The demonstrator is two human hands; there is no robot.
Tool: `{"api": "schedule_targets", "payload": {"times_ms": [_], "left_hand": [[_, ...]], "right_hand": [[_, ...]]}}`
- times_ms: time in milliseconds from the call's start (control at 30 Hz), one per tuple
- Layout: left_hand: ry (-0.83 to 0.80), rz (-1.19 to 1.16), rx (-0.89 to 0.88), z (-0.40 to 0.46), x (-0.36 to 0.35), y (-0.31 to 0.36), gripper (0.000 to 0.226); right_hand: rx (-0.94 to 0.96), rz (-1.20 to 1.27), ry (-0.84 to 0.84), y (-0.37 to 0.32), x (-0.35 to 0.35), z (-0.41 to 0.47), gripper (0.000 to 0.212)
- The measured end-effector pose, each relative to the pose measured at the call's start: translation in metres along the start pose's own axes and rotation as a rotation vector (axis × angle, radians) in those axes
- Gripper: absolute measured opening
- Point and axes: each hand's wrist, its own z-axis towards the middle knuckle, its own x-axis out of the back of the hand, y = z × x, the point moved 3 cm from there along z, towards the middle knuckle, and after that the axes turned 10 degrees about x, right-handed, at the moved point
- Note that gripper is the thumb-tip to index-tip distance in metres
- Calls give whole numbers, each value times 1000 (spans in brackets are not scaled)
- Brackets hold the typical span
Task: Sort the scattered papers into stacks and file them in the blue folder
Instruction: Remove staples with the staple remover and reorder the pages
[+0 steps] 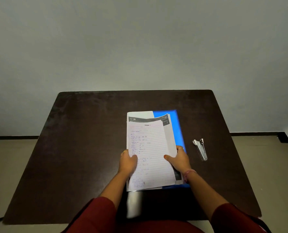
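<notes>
A: At the middle of the dark desk [82, 148], what's being handled?

B: A stack of papers [148, 148], topped by a lined sheet with handwriting. It lies over the blue folder [177, 125], which rests flat on the desk and shows only along the stack's right side, at the far right corner and in a strip at the near edge.

A: And the hands?

B: Both grip the stack at its sides. The left hand [128, 163] holds the left edge, thumb lying on the top sheet and fingers tucked under out of sight. The right hand [178, 159] holds the right edge, thumb [167, 157] pressed on the top sheet and the other fingers curled round the edge. A ring shows on each hand, and a bracelet [188, 174] sits on the right wrist.

A: Is the stack tidy?

B: Not quite. The sheets are fanned; a page with a dark header band [148, 119] pokes out beyond the top sheet at the far end and right.

A: Anything nearby?

B: A metal stapler [200, 149] lies on the desk to the right of the folder, apart from it and from the right hand. Red sleeves [96, 214] cover the forearms at the near edge. Beyond the desk stands a plain pale wall [139, 39].
</notes>
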Motion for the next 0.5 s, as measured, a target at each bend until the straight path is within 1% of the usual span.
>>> {"api": "schedule_targets", "payload": {"times_ms": [67,100,167,267,333,367,433,467,500], "left_hand": [[88,191,17,-1,0,3,25],[119,249,30,-3,0,5,28],[149,283,54,-6,1,6,34],[126,168,59,-3,0,6,40],[98,63,81,0,2,5,38],[80,-4,94,0,3,5,32],[26,-158,117,2,7,3,8],[-24,-213,120,3,9,2,5],[-71,-238,121,5,13,0,7]], "right_hand": [[12,-28,-5,-1,-1,1,54],[16,-35,-8,-1,-2,1,54],[19,-43,-18,-3,-2,1,54],[-3,-22,-32,0,0,2,56],[-17,-2,-30,3,1,2,57],[-19,-1,-27,3,2,3,57],[-21,-4,-21,2,2,3,58],[-25,-3,-19,2,2,3,57],[-32,2,-17,1,2,3,57]]}}
